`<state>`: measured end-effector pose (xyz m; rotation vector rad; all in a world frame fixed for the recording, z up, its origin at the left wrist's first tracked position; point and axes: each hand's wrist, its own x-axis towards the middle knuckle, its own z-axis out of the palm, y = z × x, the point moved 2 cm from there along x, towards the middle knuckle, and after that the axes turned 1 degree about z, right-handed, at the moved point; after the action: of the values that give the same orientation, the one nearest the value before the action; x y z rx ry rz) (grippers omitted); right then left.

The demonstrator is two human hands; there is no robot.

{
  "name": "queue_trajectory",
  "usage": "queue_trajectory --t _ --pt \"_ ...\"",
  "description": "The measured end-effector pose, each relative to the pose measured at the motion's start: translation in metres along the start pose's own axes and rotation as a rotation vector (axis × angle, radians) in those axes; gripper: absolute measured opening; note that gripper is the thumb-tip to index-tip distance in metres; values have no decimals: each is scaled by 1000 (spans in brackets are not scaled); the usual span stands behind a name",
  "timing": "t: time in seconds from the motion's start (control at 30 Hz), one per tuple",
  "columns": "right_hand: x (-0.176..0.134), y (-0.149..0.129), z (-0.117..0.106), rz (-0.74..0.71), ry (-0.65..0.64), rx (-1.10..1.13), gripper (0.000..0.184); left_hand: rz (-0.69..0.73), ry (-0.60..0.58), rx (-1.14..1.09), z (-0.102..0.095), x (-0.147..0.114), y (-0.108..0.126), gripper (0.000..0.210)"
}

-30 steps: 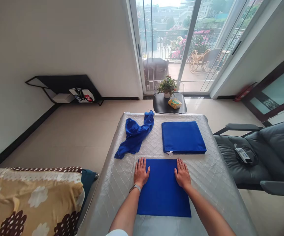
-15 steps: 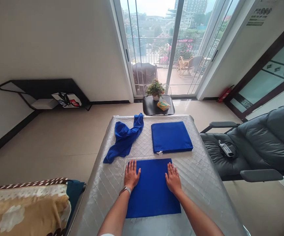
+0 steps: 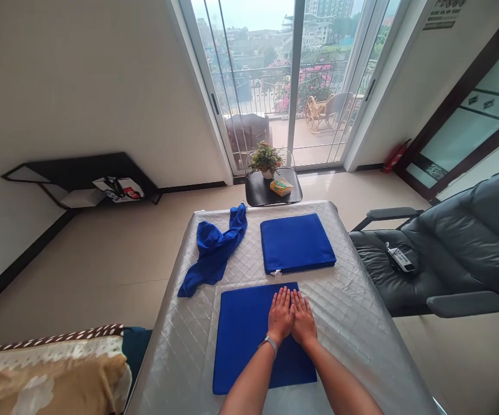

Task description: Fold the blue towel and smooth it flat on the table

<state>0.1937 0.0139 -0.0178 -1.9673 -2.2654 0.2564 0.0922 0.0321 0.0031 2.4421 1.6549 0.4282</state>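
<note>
A flat blue cloth [image 3: 240, 340] lies spread as a near-rectangle on the silver quilted table cover [image 3: 353, 346]. My left hand [image 3: 281, 316] rests flat on its right half, fingers stretched out, a band round the wrist. Right beside it, my right hand [image 3: 303, 320] lies flat along the cloth's right edge, the two thumbs touching. Neither hand grips anything. Beyond them sits a neat stack of folded blue cloth [image 3: 297, 243] with a small white tag at its near corner. To its left a crumpled blue cloth [image 3: 212, 251] lies in a loose heap.
Past the table's far end stands a black chair [image 3: 270, 197] bearing a potted plant [image 3: 266, 158] and a yellow packet [image 3: 281, 187]. A grey armchair [image 3: 457, 248] flanks the right side. Patterned bedding [image 3: 59, 374] lies at lower left.
My left hand has slid right across the cloth from its left edge to meet my right hand. My right hand has stayed near the right edge. The view has shifted slightly.
</note>
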Motion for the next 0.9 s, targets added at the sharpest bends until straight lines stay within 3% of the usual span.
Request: queue_trajectory --t 0.17,0.37,0.47,0.6,0.9 --pt "1 -1 -2 16 3 40 61 -90 -7 32 -8 -24 -33 63" --pt "1 0 -1 24 10 69 62 -384 59 155 -29 -96 -95 64" --pt "1 0 -2 30 -1 61 62 -463 78 180 -40 -129 -117 66" --pt "2 0 -3 35 -13 35 62 -476 69 189 -47 -144 -126 68" --pt "4 -1 -2 24 31 -9 61 -471 140 154 -42 -141 -124 68"
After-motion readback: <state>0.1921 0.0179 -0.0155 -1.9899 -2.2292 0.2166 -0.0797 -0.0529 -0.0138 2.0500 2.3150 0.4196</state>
